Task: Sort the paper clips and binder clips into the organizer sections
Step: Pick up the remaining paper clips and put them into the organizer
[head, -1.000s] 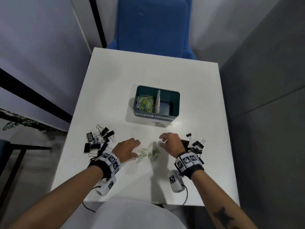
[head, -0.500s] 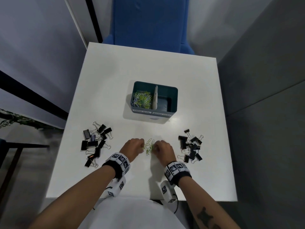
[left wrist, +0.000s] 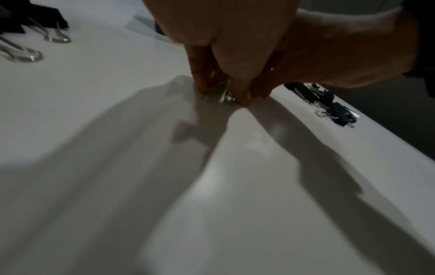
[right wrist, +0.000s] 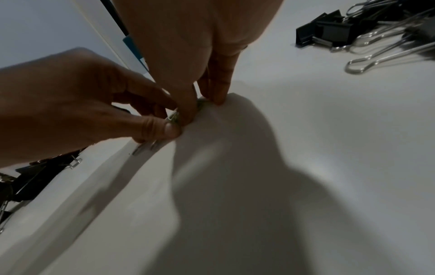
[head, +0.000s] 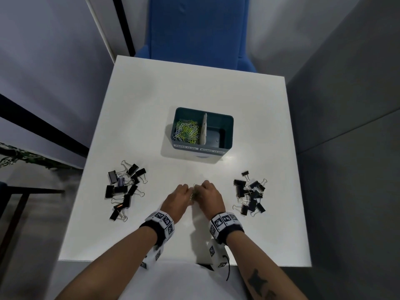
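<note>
My left hand point(head: 179, 197) and right hand point(head: 208, 194) meet at the table's near middle, fingers curled around a small bunch of green and white paper clips point(head: 194, 190) pressed between them on the tabletop. The left wrist view shows the paper clips point(left wrist: 224, 93) under the fingertips; in the right wrist view both thumbs pinch the paper clips point(right wrist: 175, 117). The teal organizer point(head: 225, 120) stands further back: its left section holds several paper clips point(head: 187, 132), its right section shows a bare floor. Black binder clips lie in a left pile point(head: 124, 189) and a right pile point(head: 251, 194).
The white table point(head: 194, 87) ends close to my body and at the right past the binder clips. A blue chair point(head: 199, 29) stands behind the far edge. Grey walls close in on both sides.
Both hands swept inward across the table and gathered the scattered paper clips into one bunch between them. The binder clip piles stayed put.
</note>
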Available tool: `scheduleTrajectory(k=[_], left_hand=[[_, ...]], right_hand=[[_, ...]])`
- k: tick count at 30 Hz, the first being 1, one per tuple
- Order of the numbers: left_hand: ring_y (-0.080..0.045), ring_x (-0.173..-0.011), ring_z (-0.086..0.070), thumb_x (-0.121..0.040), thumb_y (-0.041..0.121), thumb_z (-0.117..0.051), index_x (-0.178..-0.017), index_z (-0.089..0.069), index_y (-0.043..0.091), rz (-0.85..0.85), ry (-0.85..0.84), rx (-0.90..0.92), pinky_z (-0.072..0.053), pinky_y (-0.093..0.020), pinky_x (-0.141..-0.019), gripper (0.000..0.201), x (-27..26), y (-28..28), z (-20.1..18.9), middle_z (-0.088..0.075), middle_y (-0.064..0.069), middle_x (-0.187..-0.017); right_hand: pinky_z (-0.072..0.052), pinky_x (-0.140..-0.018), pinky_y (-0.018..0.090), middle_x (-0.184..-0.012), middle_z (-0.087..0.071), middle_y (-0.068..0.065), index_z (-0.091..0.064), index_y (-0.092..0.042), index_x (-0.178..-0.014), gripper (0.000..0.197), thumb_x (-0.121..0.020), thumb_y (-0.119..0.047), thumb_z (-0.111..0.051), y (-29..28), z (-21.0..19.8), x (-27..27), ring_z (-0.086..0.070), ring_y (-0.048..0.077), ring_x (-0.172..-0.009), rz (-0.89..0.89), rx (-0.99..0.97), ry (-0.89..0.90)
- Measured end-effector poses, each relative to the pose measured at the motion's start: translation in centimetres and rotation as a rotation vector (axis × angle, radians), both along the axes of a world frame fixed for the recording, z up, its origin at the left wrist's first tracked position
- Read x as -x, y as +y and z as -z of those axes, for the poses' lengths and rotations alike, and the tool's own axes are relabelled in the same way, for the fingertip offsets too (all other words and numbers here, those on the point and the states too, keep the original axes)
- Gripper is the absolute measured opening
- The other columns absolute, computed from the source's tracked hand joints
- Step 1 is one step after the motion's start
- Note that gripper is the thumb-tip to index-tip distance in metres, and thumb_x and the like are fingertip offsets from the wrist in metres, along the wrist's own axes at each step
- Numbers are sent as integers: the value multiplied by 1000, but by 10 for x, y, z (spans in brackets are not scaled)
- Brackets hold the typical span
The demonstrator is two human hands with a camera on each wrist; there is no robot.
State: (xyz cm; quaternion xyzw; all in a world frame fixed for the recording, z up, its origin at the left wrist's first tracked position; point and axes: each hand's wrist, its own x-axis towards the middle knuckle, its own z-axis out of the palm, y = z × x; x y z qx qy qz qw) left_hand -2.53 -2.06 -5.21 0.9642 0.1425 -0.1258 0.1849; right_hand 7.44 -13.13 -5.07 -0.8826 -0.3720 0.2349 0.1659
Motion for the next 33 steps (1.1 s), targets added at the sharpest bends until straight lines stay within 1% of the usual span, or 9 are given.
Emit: scheduleTrajectory(k=[3,7,11,18,22,25,28,31,33], left_hand=[[-15,-62,-55,-60,8,-86,-80,-62,18,-6,-8,-11,-44,-25,-41,33,-1,5,4,-52,1,-74],[-20,-58,-56,-56,5,-83,-69,-59,16,-45,42,28,-45,-27,-45,30,-7,11,0,-54,-2,-68],[-30,-79,-59,-87,12,-57,-80,-61,9,-175,54,203,-44,-35,-69,8,-14,20,-12,-60,-9,-85],[-23,-80,-61,-81,13,-67,-87,-69,12,-382,-122,375,-49,-35,-75,7,-14,35,-31,-66,-3,-85],[-15,-70,-60,-81,11,-71,-87,-71,11,-388,-325,402,-50,-29,-67,5,-33,51,-74,-66,0,-80],[-12,-73,-62,-84,11,-71,-93,-70,10,-382,-454,382,-54,-24,-67,9,-59,71,-109,-67,0,-84],[-16,-71,-62,-83,12,-71,-89,-71,10,-398,-560,315,-56,-32,-68,6,-95,94,-130,-68,-3,-79],[-17,-76,-63,-83,16,-72,-97,-71,8,-442,-516,309,-55,-36,-77,16,-122,109,-133,-71,-7,-87],[-23,-85,-64,-84,19,-71,-108,-68,5,-448,-453,285,-53,-36,-81,28,-126,112,-129,-70,-11,-97]], right_hand=[[-46,-55,31,-83,-59,4,-69,-14,-84,7,-80,-8,-68,2,1,-1,-56,23,-77,2,17,-15],[-43,-56,34,-78,-61,9,-65,-8,-79,8,-81,-2,-60,2,-3,-4,-58,30,-72,-5,65,-22],[-47,-58,37,-77,-63,10,-63,-7,-77,10,-80,-3,-55,1,-10,-13,-59,32,-68,13,99,26],[-48,-63,34,-76,-69,9,-67,-11,-76,11,-81,-12,-57,-9,-16,-21,-61,30,-69,80,65,99],[-51,-65,33,-76,-72,8,-73,-13,-78,15,-82,-19,-60,-13,-25,-25,-63,27,-71,173,8,172],[-52,-70,27,-78,-74,3,-76,-14,-79,10,-77,-12,-66,-13,-36,-31,-66,20,-74,219,-59,211],[-49,-72,21,-80,-75,0,-76,-13,-79,11,-74,-6,-70,-3,-53,-43,-65,13,-74,210,-136,215],[-50,-72,18,-78,-74,-3,-76,-14,-78,9,-76,-7,-72,20,-78,-58,-65,10,-71,224,-193,199],[-53,-70,24,-75,-73,-1,-74,-12,-74,7,-76,-6,-70,39,-96,-69,-65,14,-70,248,-258,164]])
